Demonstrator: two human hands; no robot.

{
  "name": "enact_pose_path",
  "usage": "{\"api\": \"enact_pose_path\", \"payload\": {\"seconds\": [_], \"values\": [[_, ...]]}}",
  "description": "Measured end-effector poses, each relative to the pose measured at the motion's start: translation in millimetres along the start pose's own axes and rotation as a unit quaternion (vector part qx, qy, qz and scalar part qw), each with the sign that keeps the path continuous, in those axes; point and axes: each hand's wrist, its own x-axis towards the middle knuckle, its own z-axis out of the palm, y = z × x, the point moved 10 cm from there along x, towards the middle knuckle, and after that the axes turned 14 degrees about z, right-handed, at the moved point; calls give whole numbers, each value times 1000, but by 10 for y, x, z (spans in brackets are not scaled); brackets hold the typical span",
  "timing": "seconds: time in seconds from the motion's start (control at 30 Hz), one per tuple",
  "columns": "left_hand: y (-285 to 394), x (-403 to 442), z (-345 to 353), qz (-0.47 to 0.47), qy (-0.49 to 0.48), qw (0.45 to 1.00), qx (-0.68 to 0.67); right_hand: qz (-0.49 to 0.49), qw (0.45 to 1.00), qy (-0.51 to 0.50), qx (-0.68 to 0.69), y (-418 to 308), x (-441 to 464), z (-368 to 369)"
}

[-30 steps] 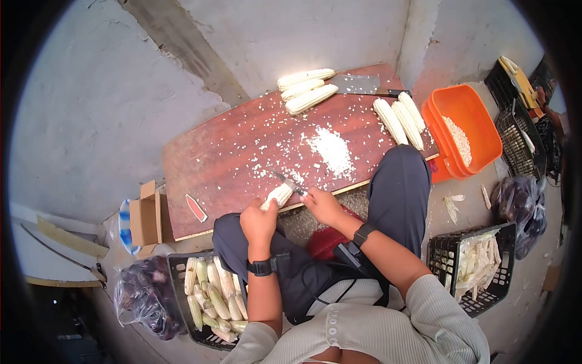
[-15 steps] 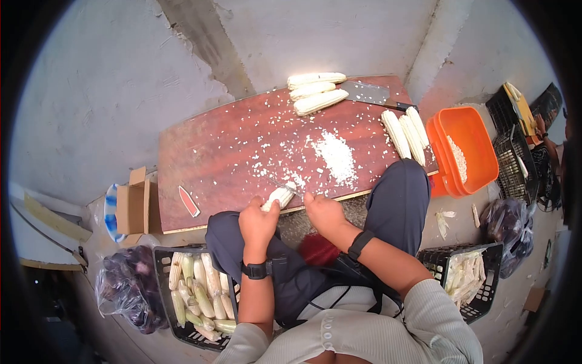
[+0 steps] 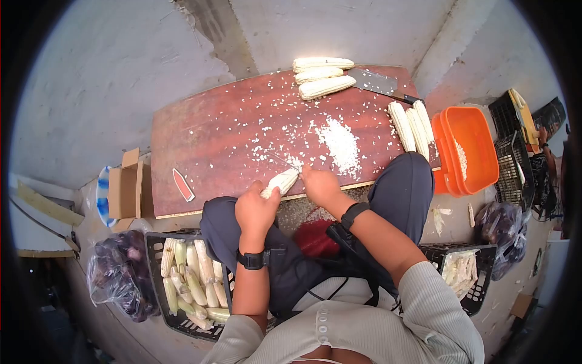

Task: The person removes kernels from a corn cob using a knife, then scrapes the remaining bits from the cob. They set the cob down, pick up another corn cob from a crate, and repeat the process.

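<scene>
A white corn cob [image 3: 280, 184] is gripped by its near end in my left hand [image 3: 255, 209], tilted up over the front edge of the red-brown table [image 3: 206, 145]. My right hand [image 3: 321, 187] is closed on a small knife [image 3: 280, 159]; its thin blade points up and left beside the cob's tip, and its handle is hidden in my fingers. Just beyond lies a heap of cut white kernels [image 3: 339, 145], with loose kernels scattered around it.
Several whole cobs [image 3: 327, 87] lie near a cleaver [image 3: 376, 82] at the back. More cobs [image 3: 401, 126] rest at right beside an orange bin [image 3: 445, 151] containing kernels. A red blade-shaped piece [image 3: 183, 185] lies at left. Crates [image 3: 159, 285] of corn and husks flank my legs.
The view has shifted slightly. The knife blade now shows more clearly, angled up and left past the cob's tip. Both hands keep their holds.
</scene>
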Motion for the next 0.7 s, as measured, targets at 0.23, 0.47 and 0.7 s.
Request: {"api": "enact_pose_path", "payload": {"seconds": [0.23, 0.47, 0.7], "values": [[37, -47, -24, -5, -6, 1000, 24, 2, 995, 96, 36, 88, -421, -516], [76, -74, -28, 2, -9, 1000, 17, -66, 985, 134, -85, -30, -876, -453], [38, -31, -11, -4, -19, 1000, 16, -51, 983, 137, -111, -67, -836, -351]]}}
